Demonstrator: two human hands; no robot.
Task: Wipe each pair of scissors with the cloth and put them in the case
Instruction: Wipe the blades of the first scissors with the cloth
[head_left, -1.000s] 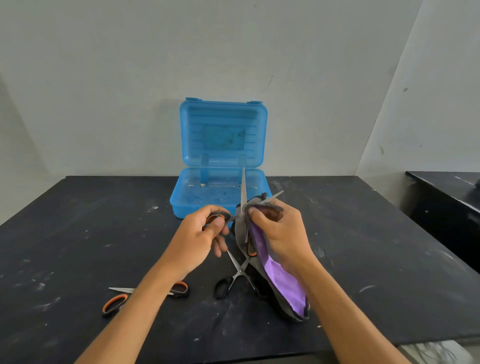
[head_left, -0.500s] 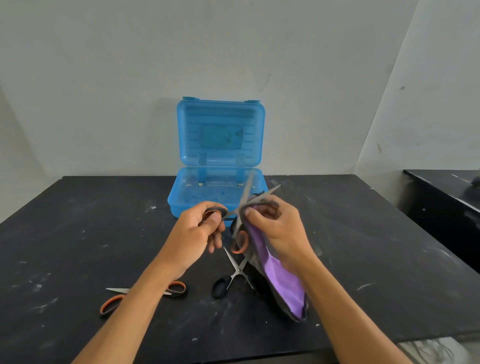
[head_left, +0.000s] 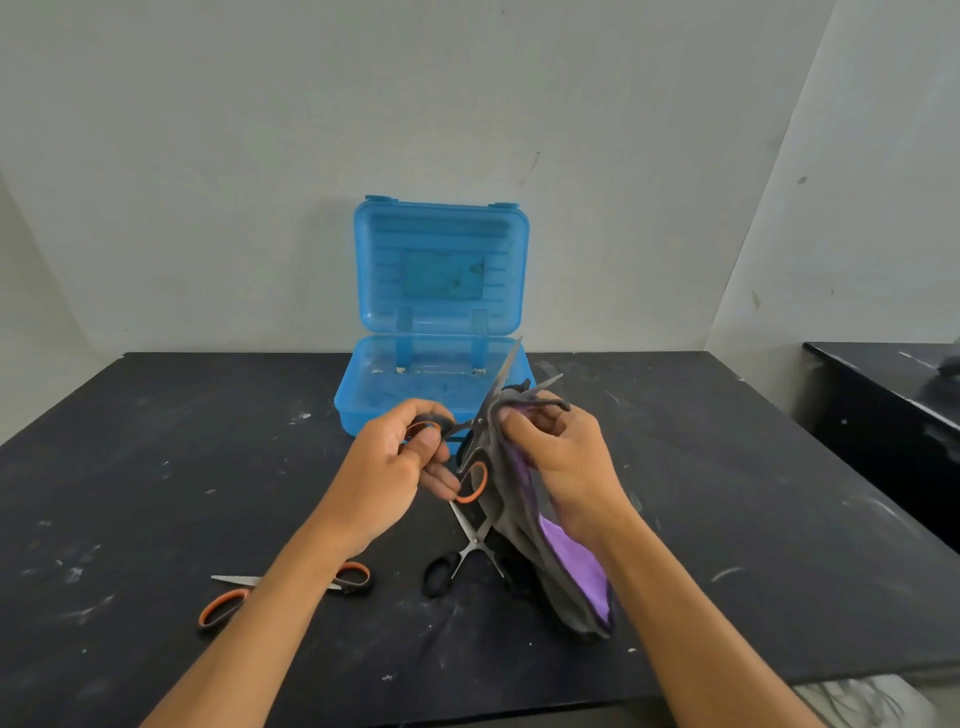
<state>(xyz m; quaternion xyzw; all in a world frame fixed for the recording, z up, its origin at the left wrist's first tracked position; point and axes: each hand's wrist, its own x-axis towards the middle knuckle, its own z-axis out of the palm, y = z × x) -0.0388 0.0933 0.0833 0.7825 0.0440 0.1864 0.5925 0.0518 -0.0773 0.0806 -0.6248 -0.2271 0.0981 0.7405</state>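
Orange-handled scissors (head_left: 475, 457) with blades spread, left hand (head_left: 387, 470) fingers gripping one handle loop, right hand (head_left: 563, 460) fingers pinching grey-and-purple cloth (head_left: 550, 545) against a blade, open blue plastic case (head_left: 436, 387) behind on black tabletop (head_left: 156, 467)

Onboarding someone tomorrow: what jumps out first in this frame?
The open blue case standing at the back of the black table, lid up against the wall. In front of it, the left hand holds orange-handled scissors by a handle while the right hand pinches a grey and purple cloth around the open blades.
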